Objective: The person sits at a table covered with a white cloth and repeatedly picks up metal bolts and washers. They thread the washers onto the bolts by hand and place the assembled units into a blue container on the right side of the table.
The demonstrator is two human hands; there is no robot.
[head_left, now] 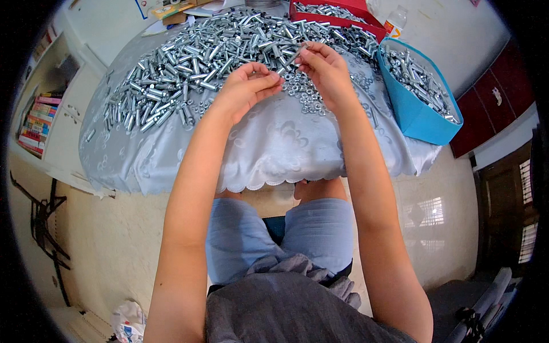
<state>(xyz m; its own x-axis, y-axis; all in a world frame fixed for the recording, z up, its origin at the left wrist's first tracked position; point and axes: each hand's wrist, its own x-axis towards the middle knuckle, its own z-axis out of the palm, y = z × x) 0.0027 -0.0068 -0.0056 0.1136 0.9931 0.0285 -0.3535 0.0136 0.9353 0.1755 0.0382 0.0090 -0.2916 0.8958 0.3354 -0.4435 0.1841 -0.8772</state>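
Left hand (250, 90) and right hand (325, 70) pinch a slim silver metal rod (291, 62) behind the silver-clothed surface (269, 137)'s front edge. Fitting seems underway; alignment is likely needed next.

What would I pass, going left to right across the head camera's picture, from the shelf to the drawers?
Books on the shelf → left hand → right hand → blue basket → dark red drawers.

Silver-clothed table (274, 143) | far: long silver metal tubes (213, 52) | middle: round metal nuts (310, 102) | right: blue bin (423, 120) | far right: red box (369, 28)
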